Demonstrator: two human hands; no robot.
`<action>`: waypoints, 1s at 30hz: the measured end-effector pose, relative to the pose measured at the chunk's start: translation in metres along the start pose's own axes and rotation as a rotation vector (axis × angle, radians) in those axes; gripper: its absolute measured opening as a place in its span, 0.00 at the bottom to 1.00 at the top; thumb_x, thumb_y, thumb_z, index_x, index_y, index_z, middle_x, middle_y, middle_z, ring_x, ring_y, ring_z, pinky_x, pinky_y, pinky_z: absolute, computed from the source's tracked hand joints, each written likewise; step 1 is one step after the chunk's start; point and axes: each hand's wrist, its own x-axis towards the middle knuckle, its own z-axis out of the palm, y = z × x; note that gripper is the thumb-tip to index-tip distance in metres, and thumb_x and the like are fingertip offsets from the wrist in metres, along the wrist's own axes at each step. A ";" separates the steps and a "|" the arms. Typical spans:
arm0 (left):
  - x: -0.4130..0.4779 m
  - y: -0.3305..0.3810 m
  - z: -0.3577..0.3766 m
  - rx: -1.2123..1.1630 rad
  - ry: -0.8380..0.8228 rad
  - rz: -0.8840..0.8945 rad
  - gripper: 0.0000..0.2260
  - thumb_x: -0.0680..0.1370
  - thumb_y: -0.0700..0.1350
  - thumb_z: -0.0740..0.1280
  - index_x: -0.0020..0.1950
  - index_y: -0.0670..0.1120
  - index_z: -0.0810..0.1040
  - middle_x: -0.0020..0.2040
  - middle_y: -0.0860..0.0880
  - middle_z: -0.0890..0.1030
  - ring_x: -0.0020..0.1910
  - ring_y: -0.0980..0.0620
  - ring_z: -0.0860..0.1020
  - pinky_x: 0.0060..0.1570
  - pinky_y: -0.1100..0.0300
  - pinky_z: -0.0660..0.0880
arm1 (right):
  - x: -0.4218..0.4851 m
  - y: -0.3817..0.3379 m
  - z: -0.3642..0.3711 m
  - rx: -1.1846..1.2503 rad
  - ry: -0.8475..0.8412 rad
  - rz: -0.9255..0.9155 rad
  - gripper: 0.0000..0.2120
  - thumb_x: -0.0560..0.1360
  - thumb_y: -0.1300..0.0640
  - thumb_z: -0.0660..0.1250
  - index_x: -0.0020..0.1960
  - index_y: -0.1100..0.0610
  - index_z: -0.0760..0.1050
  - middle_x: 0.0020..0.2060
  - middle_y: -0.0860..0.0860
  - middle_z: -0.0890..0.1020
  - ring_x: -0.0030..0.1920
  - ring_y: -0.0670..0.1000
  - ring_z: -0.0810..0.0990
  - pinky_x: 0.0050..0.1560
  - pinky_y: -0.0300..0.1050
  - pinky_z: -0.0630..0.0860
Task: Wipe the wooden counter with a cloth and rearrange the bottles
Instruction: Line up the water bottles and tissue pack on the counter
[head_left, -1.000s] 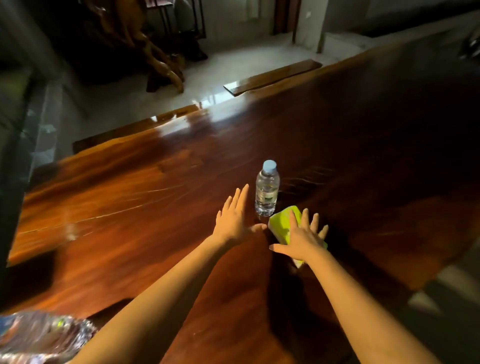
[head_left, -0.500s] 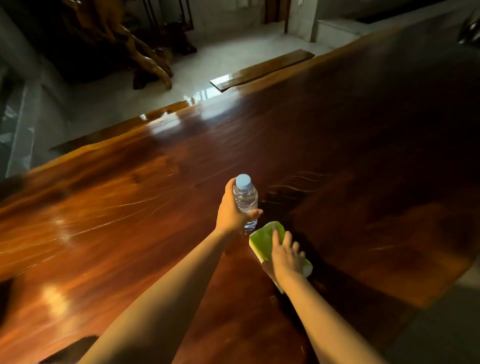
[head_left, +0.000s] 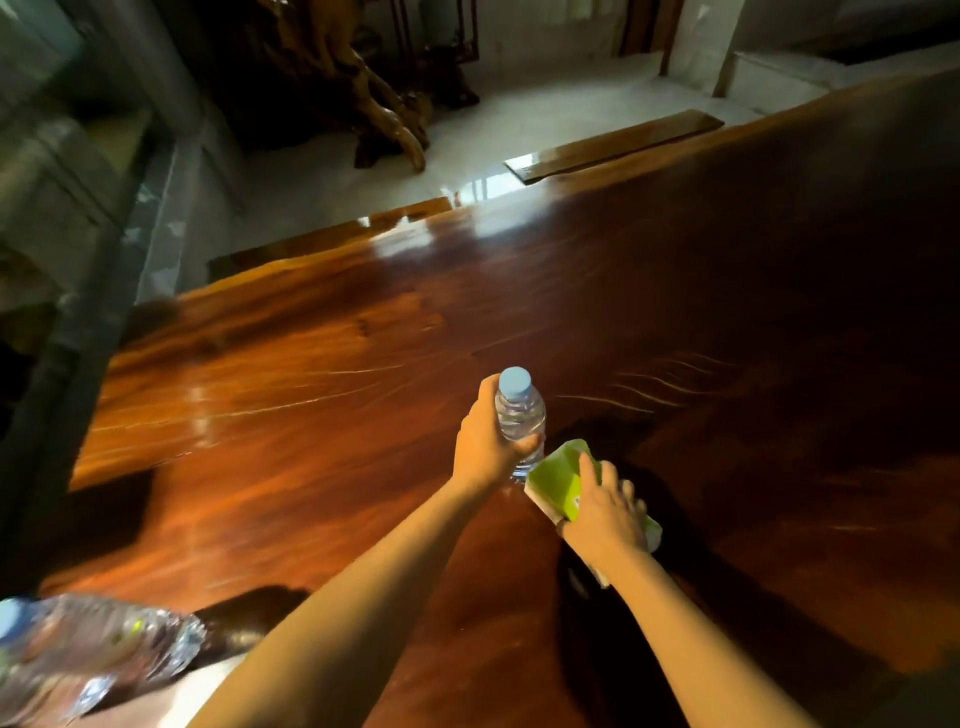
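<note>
Head view: our left hand (head_left: 485, 447) is wrapped around the upright water bottle (head_left: 519, 415), mid tabletop (head_left: 311, 415). Just right and nearer, our right hand (head_left: 605, 514) presses flat on the green cloth (head_left: 563, 480).

Two bare hands at work on a glossy wooden counter (head_left: 322, 447), one on a bottle, one on a cloth.

The left hand (head_left: 485, 447) is wrapped around a clear water bottle (head_left: 519, 415) with a pale blue cap, held upright. Just to its right, the right hand (head_left: 605, 514) presses flat on a green cloth (head_left: 563, 475) lying on the wood. At the near left corner sits a blurred plastic-wrapped pack of bottles (head_left: 88, 654). Beyond the counter's far edge, a pale tiled floor (head_left: 519, 135) shows.
</note>
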 end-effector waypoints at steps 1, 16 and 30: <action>-0.009 -0.005 -0.016 0.001 0.026 -0.005 0.32 0.66 0.43 0.77 0.65 0.51 0.65 0.56 0.51 0.78 0.53 0.51 0.78 0.50 0.58 0.75 | -0.005 -0.010 0.003 -0.008 -0.003 -0.040 0.44 0.69 0.48 0.70 0.76 0.52 0.47 0.72 0.54 0.60 0.68 0.60 0.65 0.64 0.56 0.67; -0.151 -0.106 -0.206 0.071 0.362 -0.268 0.32 0.63 0.41 0.76 0.57 0.63 0.63 0.48 0.56 0.79 0.46 0.53 0.79 0.42 0.65 0.73 | -0.065 -0.177 0.073 -0.104 -0.147 -0.604 0.47 0.66 0.51 0.69 0.76 0.49 0.44 0.71 0.48 0.61 0.67 0.58 0.66 0.66 0.57 0.65; -0.171 -0.131 -0.230 0.064 0.340 -0.278 0.29 0.64 0.39 0.75 0.51 0.65 0.64 0.43 0.62 0.76 0.41 0.74 0.76 0.36 0.81 0.68 | -0.047 -0.211 0.092 -0.271 -0.279 -0.662 0.48 0.67 0.59 0.69 0.77 0.47 0.42 0.74 0.47 0.59 0.74 0.55 0.59 0.74 0.60 0.50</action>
